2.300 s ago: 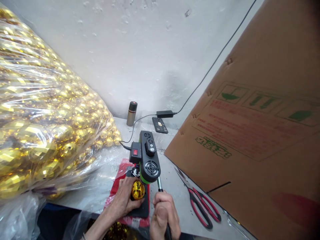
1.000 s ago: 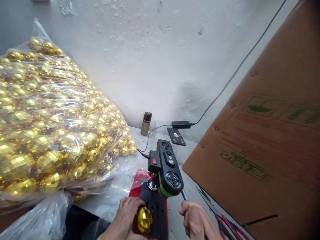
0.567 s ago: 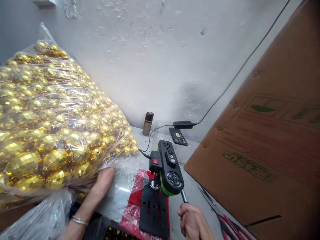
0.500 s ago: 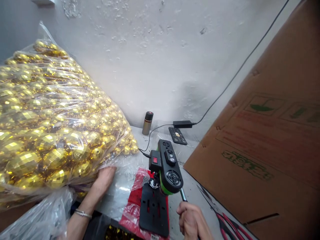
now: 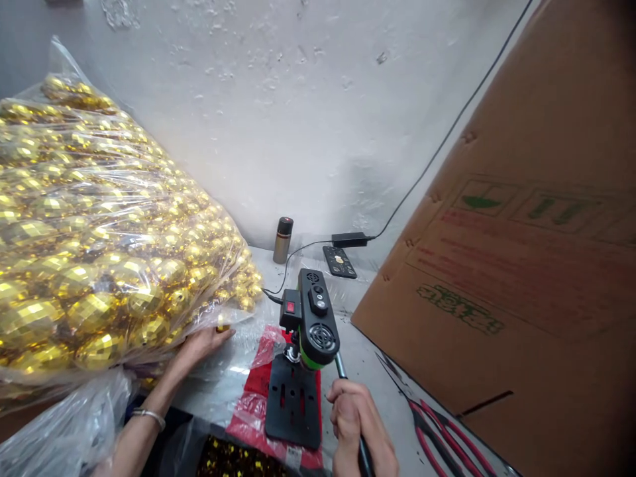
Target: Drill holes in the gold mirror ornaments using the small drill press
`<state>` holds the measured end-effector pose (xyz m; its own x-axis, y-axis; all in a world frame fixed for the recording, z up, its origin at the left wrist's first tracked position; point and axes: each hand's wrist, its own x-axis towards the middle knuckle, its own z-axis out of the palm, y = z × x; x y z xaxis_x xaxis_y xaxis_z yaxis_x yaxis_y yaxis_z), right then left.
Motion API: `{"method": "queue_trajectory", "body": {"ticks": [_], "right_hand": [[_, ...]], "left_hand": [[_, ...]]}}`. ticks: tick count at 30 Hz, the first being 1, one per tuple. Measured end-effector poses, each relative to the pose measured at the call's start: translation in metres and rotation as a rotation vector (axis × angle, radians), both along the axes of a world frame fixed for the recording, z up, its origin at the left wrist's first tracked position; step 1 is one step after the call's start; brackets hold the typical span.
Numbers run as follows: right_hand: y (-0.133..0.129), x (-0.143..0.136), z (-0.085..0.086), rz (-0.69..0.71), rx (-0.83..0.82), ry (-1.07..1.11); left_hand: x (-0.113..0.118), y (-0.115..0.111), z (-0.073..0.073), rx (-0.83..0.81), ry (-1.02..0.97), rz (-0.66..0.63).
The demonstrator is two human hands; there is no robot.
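My left hand (image 5: 201,348), with a bangle on the wrist, is at the lower right edge of a clear plastic bag (image 5: 64,50) full of faceted gold balls (image 5: 94,311). A small gold bead (image 5: 222,326) shows between its thumb and fingers. My right hand (image 5: 358,424) is wrapped round a slim metal rod with a dark handle (image 5: 366,457). The rod's upper end reaches the underside of a black device (image 5: 320,318) with round vents and a green rim. This device stands on a slotted black plate (image 5: 293,411), over red plastic wrapping (image 5: 246,404).
Red-handled scissors (image 5: 437,430) lie on the right beside a large cardboard box (image 5: 447,265). By the wall are a spray can (image 5: 283,240), a phone (image 5: 340,262) and a black power adapter (image 5: 349,239) with its cable. Gold glittery bits (image 5: 233,457) fill a dark container at the bottom.
The view has shifted slightly, so most things sit further left. My left hand's thumb now shows with a gold bead at it. My right hand keeps its grip on the rod.
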<state>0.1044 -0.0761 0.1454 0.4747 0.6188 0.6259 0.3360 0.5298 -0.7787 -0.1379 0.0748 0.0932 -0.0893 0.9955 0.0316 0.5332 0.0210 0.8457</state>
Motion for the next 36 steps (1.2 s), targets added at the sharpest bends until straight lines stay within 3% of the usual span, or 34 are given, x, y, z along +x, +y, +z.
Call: {"method": "queue_trajectory", "body": {"ticks": [4, 9, 12, 16, 19, 25, 36], "right_hand": [[0.002, 0.003, 0.0, -0.014, 0.005, -0.043], [0.007, 0.017, -0.001, 0.03, 0.089, -0.225], [0.007, 0.023, 0.0, 0.041, 0.093, -0.277], [0.006, 0.023, 0.002, 0.042, 0.089, -0.302], [0.005, 0.024, 0.004, 0.049, 0.096, -0.329], [0.003, 0.025, 0.005, 0.052, 0.091, -0.359], [0.001, 0.024, 0.009, 0.033, 0.062, -0.364]], "left_hand": [[0.011, -0.009, 0.0, -0.069, -0.134, -0.06], [0.044, -0.037, -0.014, -0.339, -0.826, -0.062], [0.065, -0.051, -0.024, -0.432, -0.934, -0.099], [0.089, -0.057, -0.039, -0.372, -0.987, -0.069], [0.104, -0.059, -0.052, -0.316, -0.908, -0.06], [0.122, -0.078, -0.067, -0.037, -0.501, -0.14], [0.12, -0.091, -0.078, 0.246, -0.093, -0.36]]}}
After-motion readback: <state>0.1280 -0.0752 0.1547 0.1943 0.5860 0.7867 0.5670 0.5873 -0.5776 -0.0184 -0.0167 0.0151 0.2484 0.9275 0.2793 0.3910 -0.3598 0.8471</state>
